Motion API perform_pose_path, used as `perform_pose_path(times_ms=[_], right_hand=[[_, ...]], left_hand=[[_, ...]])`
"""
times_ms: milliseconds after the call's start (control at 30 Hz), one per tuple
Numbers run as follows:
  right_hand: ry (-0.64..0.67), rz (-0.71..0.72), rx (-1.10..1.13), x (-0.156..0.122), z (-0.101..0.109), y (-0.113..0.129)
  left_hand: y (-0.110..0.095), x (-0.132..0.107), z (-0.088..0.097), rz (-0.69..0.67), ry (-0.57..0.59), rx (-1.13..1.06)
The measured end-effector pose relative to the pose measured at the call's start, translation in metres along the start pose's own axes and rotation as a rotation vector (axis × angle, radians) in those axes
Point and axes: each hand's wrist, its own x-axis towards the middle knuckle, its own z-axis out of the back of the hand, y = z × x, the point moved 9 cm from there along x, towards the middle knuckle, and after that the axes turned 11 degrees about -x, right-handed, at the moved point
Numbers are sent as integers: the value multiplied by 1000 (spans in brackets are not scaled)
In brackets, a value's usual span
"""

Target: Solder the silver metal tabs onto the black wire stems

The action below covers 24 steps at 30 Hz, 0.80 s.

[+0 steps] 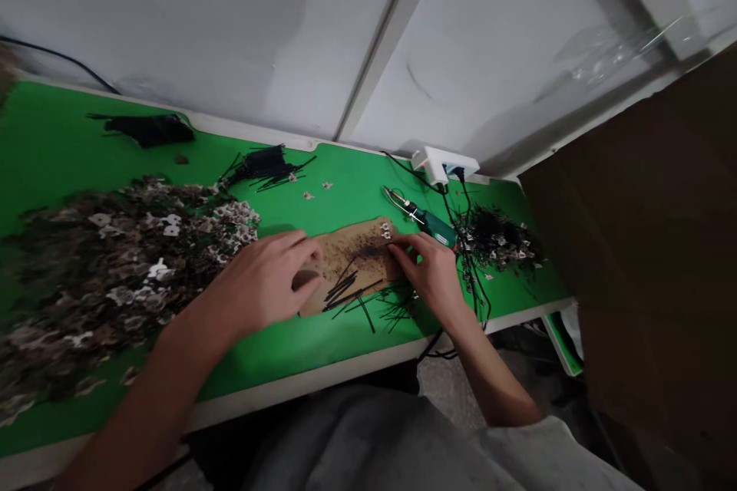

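A scorched brown cardboard piece [339,249] lies on the green table between my hands. My left hand [268,276] hovers at its left edge, fingers curved and thumb apart, with nothing visible in it. At the right edge, my right hand [431,272] has thumb and forefinger pinched together; what they hold is too small to make out. Just above those fingertips sit small white parts [385,231] on the cardboard. Several thin black strips [342,289] are on its lower part, and more spill over the front edge beneath my right hand.
A large heap of small white and grey parts [155,268] covers the left side. Black strip bundles [150,129] lie behind it. Beyond my right hand are a green-handled soldering iron [429,224], a white power strip [444,166], hanging cables and a dark pile [500,238].
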Motion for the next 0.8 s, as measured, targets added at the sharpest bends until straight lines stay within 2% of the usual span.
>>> perform_pose_path(times_ms=[367, 567, 800], right_hand=[[-27, 18, 29, -1, 2, -3], [-33, 23, 38, -3, 13, 0], [68, 72, 51, -4, 18, 0]], left_hand=[[1, -1, 0, -4, -18, 2], [1, -1, -1, -25, -23, -4], [2, -1, -1, -11, -19, -12]])
